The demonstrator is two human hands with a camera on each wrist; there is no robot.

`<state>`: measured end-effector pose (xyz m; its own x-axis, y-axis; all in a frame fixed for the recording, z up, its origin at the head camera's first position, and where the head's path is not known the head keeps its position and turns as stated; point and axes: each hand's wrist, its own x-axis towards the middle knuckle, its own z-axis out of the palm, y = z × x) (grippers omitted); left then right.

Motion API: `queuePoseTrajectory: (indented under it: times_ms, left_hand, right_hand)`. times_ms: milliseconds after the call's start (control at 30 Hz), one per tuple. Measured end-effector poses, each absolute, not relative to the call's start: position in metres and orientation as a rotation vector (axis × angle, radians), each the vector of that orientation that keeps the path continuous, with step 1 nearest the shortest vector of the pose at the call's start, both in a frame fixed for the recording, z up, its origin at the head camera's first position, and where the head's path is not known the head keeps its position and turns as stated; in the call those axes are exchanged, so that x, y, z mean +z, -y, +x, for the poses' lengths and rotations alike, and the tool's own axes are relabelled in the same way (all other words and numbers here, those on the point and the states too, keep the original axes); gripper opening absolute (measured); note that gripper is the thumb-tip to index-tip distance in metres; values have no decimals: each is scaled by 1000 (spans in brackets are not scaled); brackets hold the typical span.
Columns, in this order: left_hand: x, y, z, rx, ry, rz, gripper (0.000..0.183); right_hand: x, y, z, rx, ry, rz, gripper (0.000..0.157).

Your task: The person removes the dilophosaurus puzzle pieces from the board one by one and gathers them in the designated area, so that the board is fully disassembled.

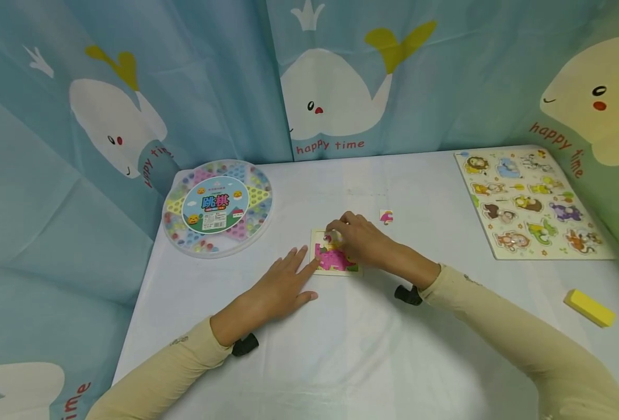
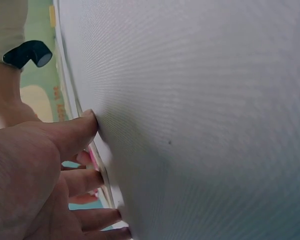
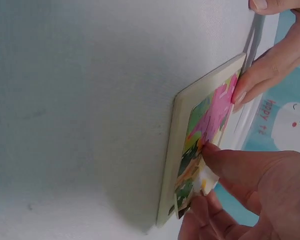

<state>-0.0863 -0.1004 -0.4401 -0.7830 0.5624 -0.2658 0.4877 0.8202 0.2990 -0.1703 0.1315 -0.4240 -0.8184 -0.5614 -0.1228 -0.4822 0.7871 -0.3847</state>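
Observation:
A small jigsaw puzzle in a pale frame (image 1: 335, 273) lies flat on the white table, its picture mostly pink (image 1: 332, 260). Over its right side is my right hand (image 1: 366, 240). Thumb and fingers there pinch a puzzle piece (image 3: 184, 194), which sits slightly tilted at the frame's near end in the right wrist view; the fingers partly cover it. My left hand (image 1: 279, 287) lies spread with straight fingers, the index fingertip touching the puzzle's left side. One loose puzzle piece (image 1: 386, 217), white and pink, rests on the table beyond the right hand.
At the back left stands a round Chinese checkers set (image 1: 261, 224) in a clear case. An animal peg puzzle board (image 1: 519, 224) lies at the back right, with a yellow block (image 1: 590, 308) nearer on that side. A whale-print curtain (image 1: 225, 76) borders the table.

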Motion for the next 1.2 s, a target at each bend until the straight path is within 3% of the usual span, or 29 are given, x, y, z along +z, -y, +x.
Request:
queuePoseTrajectory:
  times_ms: [467,767,1000,1200]
  left_hand:
    - [-438,100,-86,303,-2653,779,73]
    - [-439,100,-86,300,-2652,776,73]
    - [-440,99,-86,311,-2641,771,74]
    - [-440,99,-86,312,-2643,766,74]
  right_hand:
    - [-429,-139,-171,-637,-2744,-993,35]
    - [-421,-146,-174,-832,-2672,-816,25]
    - [-402,-178,-189,-958,-2781,-719,11]
    - [-385,-228,-208,-922,-2858,-624,12]
